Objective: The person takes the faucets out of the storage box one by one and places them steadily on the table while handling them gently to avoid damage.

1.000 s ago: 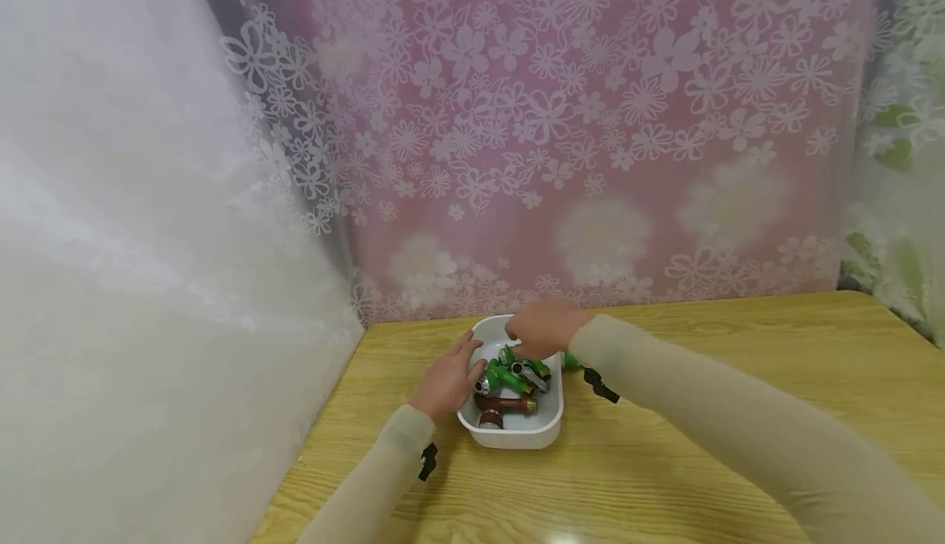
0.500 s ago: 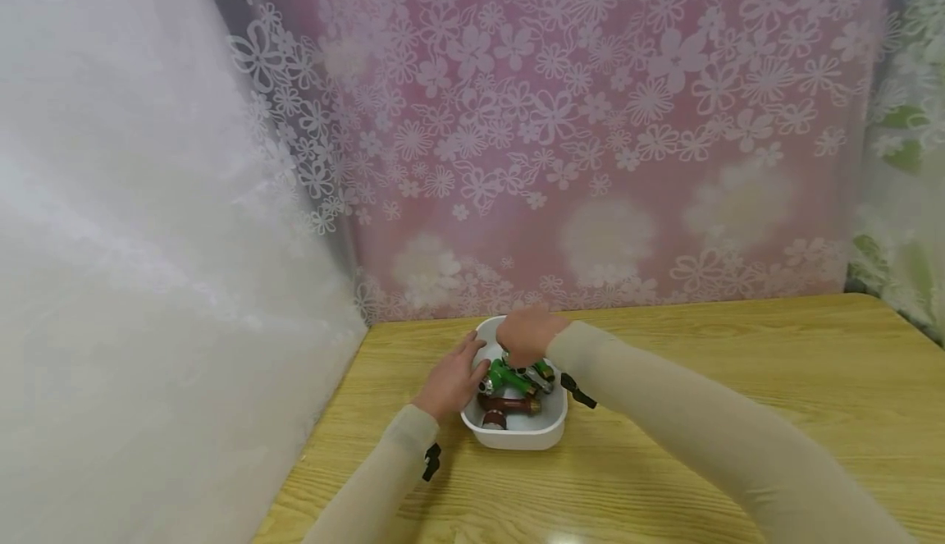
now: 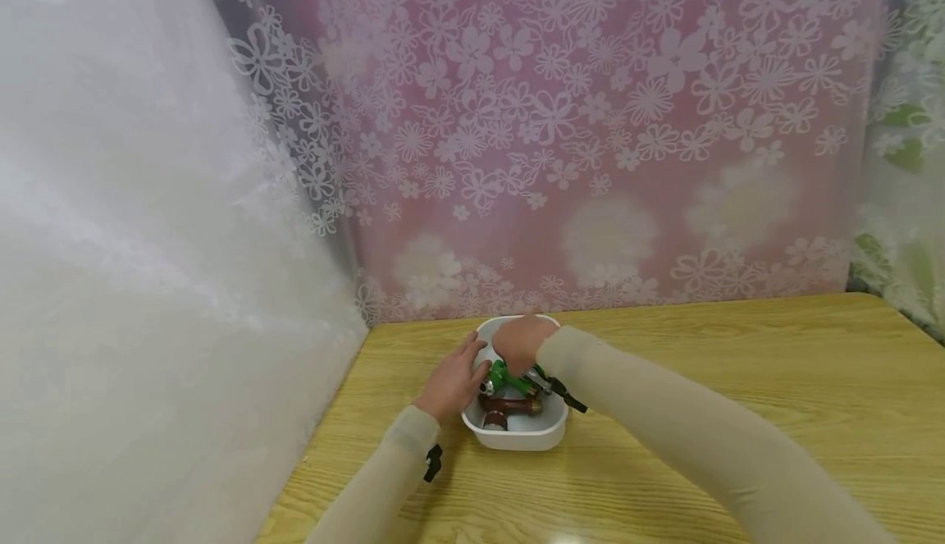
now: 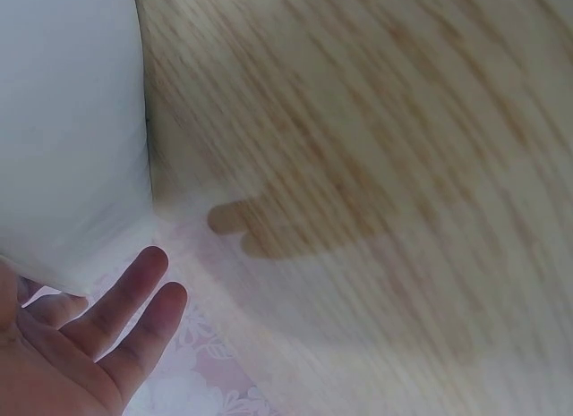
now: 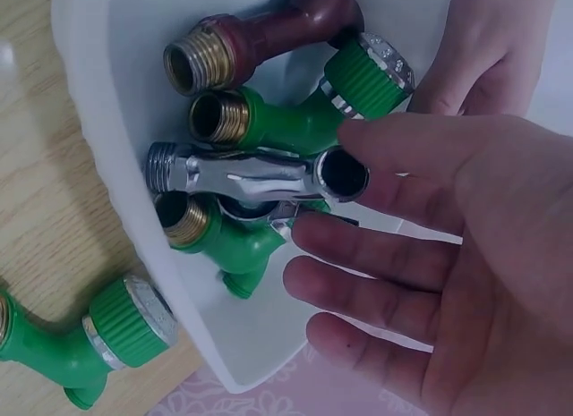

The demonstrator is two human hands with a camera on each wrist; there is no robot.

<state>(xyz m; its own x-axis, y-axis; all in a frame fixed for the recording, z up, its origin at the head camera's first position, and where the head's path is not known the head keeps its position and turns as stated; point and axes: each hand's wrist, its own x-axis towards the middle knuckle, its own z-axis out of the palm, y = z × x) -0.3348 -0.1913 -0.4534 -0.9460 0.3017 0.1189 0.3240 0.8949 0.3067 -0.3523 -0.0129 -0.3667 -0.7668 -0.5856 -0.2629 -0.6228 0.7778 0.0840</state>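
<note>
A white basin [image 3: 520, 441] holds several taps. My left hand [image 3: 449, 381] rests at its left rim with the thumb over the edge; in the left wrist view two extended fingers [image 4: 134, 331] stand beside the outer wall. My right hand [image 3: 522, 342] reaches in from above. In the right wrist view its thumb and fingers spread loosely around the end of a chrome tap [image 5: 251, 176], which lies across the green taps. A green tap [image 5: 269, 121] with a ribbed knob is above it, another green tap [image 5: 237, 250] below. A dark red tap [image 5: 277, 36] lies farther up.
A green tap [image 5: 89, 335] lies on the wooden table [image 3: 701, 363] outside the basin's right wall; the right sleeve hides it in the head view. A pink flowered curtain [image 3: 591, 134] hangs behind the table, and white sheeting [image 3: 162, 281] hangs at the left.
My right hand has moved left and slightly down into the basin, covering some of the taps. My left hand has stayed at the rim.
</note>
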